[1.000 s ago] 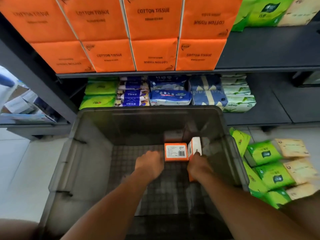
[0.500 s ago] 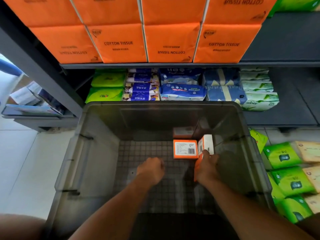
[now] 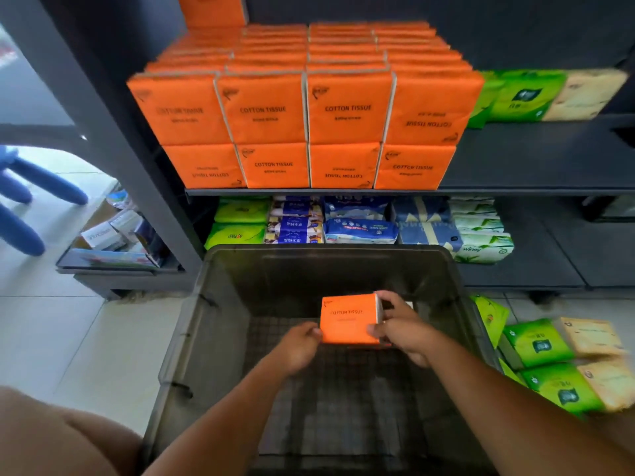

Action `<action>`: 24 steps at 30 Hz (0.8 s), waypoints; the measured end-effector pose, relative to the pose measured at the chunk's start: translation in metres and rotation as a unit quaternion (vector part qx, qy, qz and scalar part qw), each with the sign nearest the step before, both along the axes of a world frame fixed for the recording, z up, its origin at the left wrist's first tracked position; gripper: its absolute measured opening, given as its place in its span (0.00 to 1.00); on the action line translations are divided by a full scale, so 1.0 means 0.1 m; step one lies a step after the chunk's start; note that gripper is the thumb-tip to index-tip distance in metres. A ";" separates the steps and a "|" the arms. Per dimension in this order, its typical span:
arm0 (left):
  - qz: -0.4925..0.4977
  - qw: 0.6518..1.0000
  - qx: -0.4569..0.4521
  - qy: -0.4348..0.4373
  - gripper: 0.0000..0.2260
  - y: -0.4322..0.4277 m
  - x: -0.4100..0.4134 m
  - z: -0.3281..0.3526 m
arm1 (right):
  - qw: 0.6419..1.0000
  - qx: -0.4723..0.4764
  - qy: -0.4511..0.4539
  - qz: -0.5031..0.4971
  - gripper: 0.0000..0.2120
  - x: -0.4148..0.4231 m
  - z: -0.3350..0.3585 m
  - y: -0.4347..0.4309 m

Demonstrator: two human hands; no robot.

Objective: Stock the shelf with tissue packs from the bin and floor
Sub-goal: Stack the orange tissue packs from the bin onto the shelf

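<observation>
An orange cotton tissue pack [image 3: 347,321] is held above the floor of the dark grey bin [image 3: 192,331]. My right hand [image 3: 400,326] grips its right end with fingers and thumb curled round it. My left hand [image 3: 299,345] holds its lower left edge with curled fingers. A second pack behind the first is mostly hidden; only a white sliver shows by my right fingers. The shelf [image 3: 515,190] above carries stacked rows of orange packs [image 3: 347,108]. Green and beige packs [image 3: 539,345] lie on the floor to the right of the bin.
The lower shelf holds green, blue and white tissue packs [image 3: 360,221]. The right part of both shelves is bare dark board [image 3: 536,156]. A low tray with leaflets [image 3: 110,245] and blue stool legs [image 3: 31,190] stand at the left on white tile.
Both hands lifted an orange pack off the bin floor and turned its printed face toward me. My head tilted up, so more of the shelf shows.
</observation>
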State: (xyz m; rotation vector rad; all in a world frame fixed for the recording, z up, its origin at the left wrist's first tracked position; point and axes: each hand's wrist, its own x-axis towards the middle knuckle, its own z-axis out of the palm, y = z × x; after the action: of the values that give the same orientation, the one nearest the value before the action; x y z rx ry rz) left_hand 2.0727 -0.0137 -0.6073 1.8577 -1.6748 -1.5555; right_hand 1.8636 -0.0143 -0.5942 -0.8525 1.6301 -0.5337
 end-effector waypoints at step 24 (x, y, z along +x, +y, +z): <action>0.165 0.938 -0.225 0.206 0.12 -0.27 0.28 1.84 | 0.968 -0.246 -0.014 0.042 0.25 0.30 2.21 -0.30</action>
State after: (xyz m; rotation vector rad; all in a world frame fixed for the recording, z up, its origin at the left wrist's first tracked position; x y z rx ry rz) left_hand 2.1008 -0.0412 -0.4229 1.3734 -1.3066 -1.1912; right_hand 1.8940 -0.0447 -0.3737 -1.2647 1.4472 -0.9072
